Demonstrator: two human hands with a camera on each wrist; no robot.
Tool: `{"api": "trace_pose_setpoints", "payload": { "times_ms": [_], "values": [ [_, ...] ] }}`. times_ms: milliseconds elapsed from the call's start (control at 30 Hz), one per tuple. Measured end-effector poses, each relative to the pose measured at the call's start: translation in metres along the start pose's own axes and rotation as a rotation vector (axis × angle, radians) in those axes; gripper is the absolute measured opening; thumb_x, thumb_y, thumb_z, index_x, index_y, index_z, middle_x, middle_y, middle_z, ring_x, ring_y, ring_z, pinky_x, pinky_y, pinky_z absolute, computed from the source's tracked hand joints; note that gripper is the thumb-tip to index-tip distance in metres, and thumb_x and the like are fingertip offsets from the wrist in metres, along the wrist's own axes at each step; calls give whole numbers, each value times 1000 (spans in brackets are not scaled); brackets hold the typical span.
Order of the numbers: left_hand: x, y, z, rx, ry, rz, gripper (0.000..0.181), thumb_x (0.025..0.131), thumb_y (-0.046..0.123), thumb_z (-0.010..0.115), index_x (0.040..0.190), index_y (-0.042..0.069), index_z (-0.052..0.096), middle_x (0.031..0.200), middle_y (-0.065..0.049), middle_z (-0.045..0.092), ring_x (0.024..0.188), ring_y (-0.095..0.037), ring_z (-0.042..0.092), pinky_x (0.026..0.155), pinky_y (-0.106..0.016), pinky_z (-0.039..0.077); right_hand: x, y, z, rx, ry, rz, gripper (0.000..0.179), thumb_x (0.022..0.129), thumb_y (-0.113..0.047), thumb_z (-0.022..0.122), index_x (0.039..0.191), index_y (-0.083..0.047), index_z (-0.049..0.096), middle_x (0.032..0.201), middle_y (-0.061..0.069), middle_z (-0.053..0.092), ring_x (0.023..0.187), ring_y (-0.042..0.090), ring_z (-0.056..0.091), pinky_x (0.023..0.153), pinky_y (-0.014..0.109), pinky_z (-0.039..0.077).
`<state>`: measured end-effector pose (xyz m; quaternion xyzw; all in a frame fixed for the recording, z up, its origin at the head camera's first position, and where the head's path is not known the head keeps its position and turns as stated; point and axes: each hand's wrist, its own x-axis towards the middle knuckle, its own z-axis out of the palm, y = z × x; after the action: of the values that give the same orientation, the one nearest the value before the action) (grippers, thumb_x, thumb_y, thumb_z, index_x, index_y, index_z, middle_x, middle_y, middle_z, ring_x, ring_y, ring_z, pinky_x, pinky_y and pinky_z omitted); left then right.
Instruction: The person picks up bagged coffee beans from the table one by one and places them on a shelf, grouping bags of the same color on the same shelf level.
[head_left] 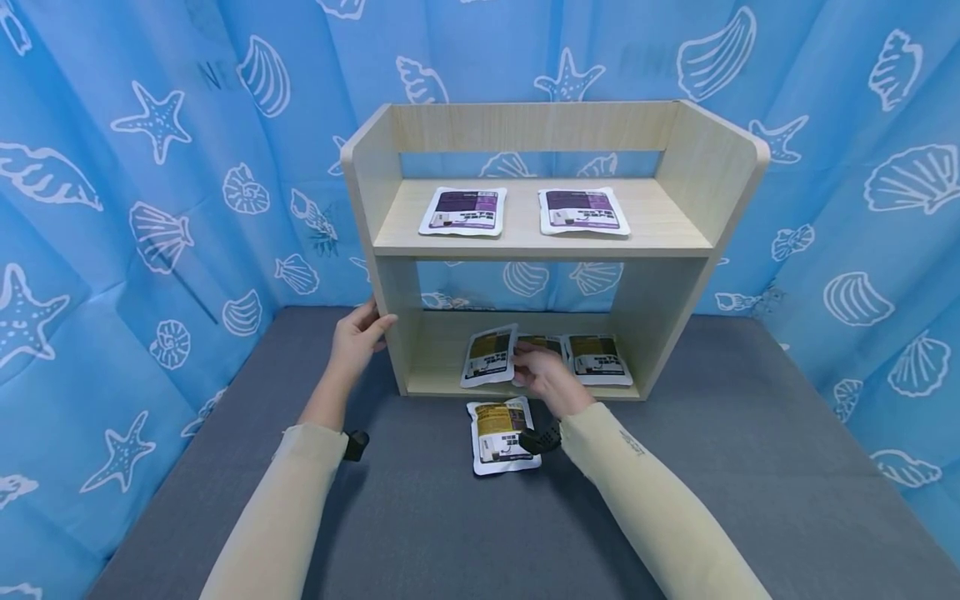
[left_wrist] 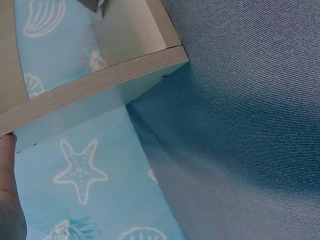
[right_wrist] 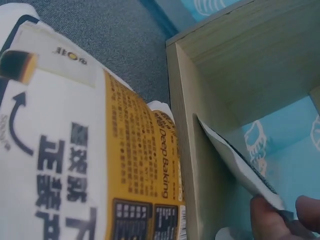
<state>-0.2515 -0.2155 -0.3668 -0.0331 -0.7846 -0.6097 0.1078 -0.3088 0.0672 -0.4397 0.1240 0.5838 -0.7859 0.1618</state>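
Note:
My right hand (head_left: pixel 542 373) pinches the side edge of a white pouch with a dark and gold label (head_left: pixel 489 354) on the lower shelf. In the right wrist view this pouch (right_wrist: pixel 240 162) tilts up from the shelf, its edge between thumb and fingers (right_wrist: pixel 267 220). Two similar pouches lie to its right, one partly behind the hand (head_left: pixel 546 343) and one in plain sight (head_left: pixel 598 358). With the left hand (head_left: pixel 360 337) I touch the outer left side of the wooden shelf unit (head_left: pixel 543 250); the left wrist view shows a finger (left_wrist: pixel 7 175) at the panel's edge.
On the grey tabletop (head_left: pixel 435 517) in front of the unit lies a gold-labelled pouch (head_left: pixel 504 435), below my right wrist. Two purple-labelled pouches, left (head_left: pixel 465 211) and right (head_left: pixel 583 210), lie on the upper shelf. A blue shell-print curtain (head_left: pixel 187 150) hangs behind.

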Motion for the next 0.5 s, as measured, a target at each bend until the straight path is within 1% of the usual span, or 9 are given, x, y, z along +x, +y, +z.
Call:
{"api": "trace_pose_setpoints", "payload": {
  "times_ms": [33,100,133,200,233,300,400,467,500],
  "values": [
    [0,0,0,0,2,-1,55,99,26,58,150,19,38,145,-16,46,129,-32,47,97,-54,45,4,2,-1,1,-5,-10,48,95,6,54,141,-1,48,124,23,56,74,15,58,58,23,47],
    [0,0,0,1,7,-1,55,99,26,58,150,19,39,144,-16,47,128,-32,48,96,-54,45,8,4,-1,1,-5,-24,46,93,9,54,139,0,51,122,24,58,88,22,63,69,28,52],
    [0,0,0,2,8,-2,55,99,26,59,150,18,39,144,-16,47,128,-32,48,96,-54,45,9,4,0,-9,9,-28,46,93,10,54,138,0,51,124,24,57,93,25,62,72,30,53],
    [0,0,1,-1,6,-5,55,99,26,59,150,18,39,144,-16,47,128,-32,47,96,-54,45,4,1,3,-11,7,-42,47,93,12,50,139,4,48,129,27,54,104,30,61,81,35,53],
    [0,0,1,-5,6,-7,55,99,26,58,150,18,39,144,-16,47,128,-32,47,97,-54,45,-11,-7,11,-56,48,-24,48,95,13,45,142,5,43,134,27,49,105,29,59,86,36,51],
    [1,0,1,-11,3,-16,55,99,26,58,150,18,39,145,-16,46,129,-32,47,98,-54,44,-24,-14,15,-68,44,-33,51,95,13,42,146,8,35,138,30,44,104,29,57,92,38,48],
    [1,2,1,-26,-2,-29,55,99,25,58,150,17,39,146,-16,45,130,-32,45,99,-54,43,-44,-26,21,-83,26,-31,54,96,12,39,148,8,26,141,31,40,94,22,57,100,41,44],
    [0,7,1,-29,-5,-41,54,100,22,57,150,15,38,146,-18,44,131,-33,44,99,-54,43,-43,-26,22,-83,18,-25,56,97,12,37,150,7,22,142,31,39,94,22,55,104,44,39],
    [-2,11,2,-26,-6,-45,54,100,20,56,150,14,37,146,-19,44,131,-34,44,99,-55,42,-40,-25,20,-78,-1,-35,55,96,12,38,149,7,26,139,30,43,92,22,57,102,45,42]
  ]
}}
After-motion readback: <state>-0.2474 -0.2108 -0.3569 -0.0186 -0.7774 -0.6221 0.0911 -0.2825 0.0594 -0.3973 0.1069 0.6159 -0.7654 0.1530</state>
